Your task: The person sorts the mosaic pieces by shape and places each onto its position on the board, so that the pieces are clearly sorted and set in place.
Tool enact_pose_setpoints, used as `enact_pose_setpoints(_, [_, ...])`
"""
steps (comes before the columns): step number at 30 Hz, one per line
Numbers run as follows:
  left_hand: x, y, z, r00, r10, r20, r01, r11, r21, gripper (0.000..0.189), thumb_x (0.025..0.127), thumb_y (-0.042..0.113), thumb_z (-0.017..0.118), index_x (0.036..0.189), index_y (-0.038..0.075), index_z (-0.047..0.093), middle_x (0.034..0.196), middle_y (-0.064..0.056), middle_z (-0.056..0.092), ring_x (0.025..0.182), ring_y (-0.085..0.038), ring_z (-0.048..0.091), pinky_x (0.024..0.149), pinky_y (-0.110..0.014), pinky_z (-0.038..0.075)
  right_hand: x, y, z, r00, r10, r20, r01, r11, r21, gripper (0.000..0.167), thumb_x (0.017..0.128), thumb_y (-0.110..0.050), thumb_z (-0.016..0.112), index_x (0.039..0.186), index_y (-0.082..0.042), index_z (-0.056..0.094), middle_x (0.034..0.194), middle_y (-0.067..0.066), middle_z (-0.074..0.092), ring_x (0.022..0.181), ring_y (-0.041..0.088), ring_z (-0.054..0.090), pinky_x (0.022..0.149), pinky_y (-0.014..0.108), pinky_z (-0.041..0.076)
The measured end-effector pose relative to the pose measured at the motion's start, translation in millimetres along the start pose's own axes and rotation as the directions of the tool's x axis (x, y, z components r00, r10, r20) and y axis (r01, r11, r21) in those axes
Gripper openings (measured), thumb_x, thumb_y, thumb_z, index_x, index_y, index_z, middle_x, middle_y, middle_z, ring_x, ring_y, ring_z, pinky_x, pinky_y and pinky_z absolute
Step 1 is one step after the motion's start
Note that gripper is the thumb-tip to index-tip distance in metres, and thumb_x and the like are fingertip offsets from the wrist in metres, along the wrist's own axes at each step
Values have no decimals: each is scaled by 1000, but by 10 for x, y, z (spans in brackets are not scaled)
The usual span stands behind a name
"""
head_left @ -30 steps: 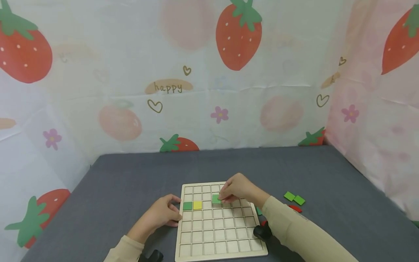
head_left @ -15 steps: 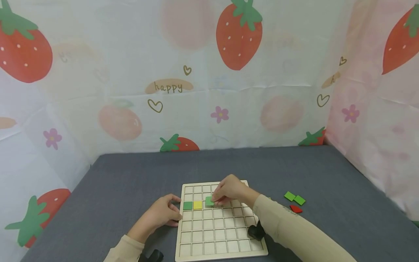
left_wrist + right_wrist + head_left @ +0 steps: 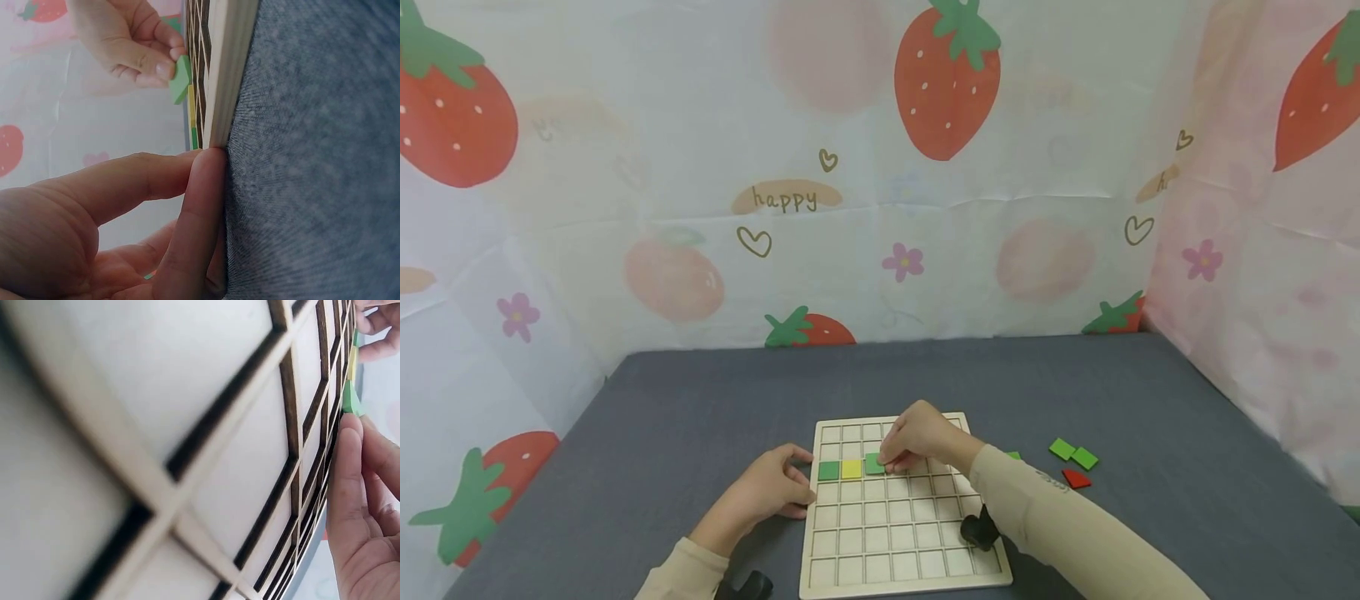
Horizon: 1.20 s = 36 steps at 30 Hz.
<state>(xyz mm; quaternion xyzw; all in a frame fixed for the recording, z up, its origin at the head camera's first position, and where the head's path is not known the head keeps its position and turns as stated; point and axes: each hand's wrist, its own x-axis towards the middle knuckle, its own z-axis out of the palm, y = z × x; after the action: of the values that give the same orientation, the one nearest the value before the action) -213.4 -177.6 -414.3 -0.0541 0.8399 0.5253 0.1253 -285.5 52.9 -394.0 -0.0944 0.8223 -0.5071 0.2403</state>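
A wooden grid board [image 3: 850,571] lies on the dark grey cloth. Along one row near its far end sit a dark green square tile [image 3: 828,472] at the left and a yellow square tile [image 3: 852,469] beside it. My right hand [image 3: 921,437] pinches a light green square tile [image 3: 873,464] just right of the yellow one. Both wrist views show this green tile [image 3: 180,81] tilted, its lower side close to the board; whether it touches, I cannot tell. Against the board's left edge rest the fingertips of my left hand [image 3: 771,483], set apart along it.
Right of the board lie two light green squares [image 3: 1062,449] and a red piece [image 3: 1077,478]. Another green piece [image 3: 1014,456] shows partly behind my right sleeve [image 3: 1060,525]. A strawberry-print curtain [image 3: 880,250] stands behind the table.
My right hand has moved left across the board with the green tile, up to the yellow tile. My left hand has stayed at the edge.
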Motion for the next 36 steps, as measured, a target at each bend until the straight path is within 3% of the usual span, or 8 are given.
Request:
enact_pose_setpoints(25, [2, 6, -4, 1000, -9, -3, 9, 1000, -2, 54, 80, -10, 71, 130, -5, 53, 88, -15, 59, 69, -24, 63, 61, -35, 61, -15, -5, 81, 998, -31, -59, 24, 993, -117, 5, 78, 1, 80, 75, 1, 75, 66, 10, 72, 51, 10, 64, 55, 26, 60])
enact_pose_setpoints(31, [5, -1, 0, 1000, -8, 3, 8, 1000, -6, 53, 80, -10, 70, 129, -6, 53, 87, -15, 59, 67, -23, 63, 61, -35, 61, -31, -3, 38, 997, -56, -45, 49, 991, -126, 3, 79, -1, 79, 80, 1, 77, 71, 10, 74, 57, 13, 68, 60, 29, 62])
enact_pose_setpoints(36, [4, 1, 1, 1000, 2, -4, -2, 1000, 0, 53, 79, -10, 71, 129, -6, 53, 86, -15, 59, 66, -23, 63, 60, -35, 61, -99, -4, -124, 993, -73, -91, 66, 995, -72, 10, 83, -8, 79, 89, 0, 77, 79, 11, 75, 66, 16, 71, 66, 33, 63])
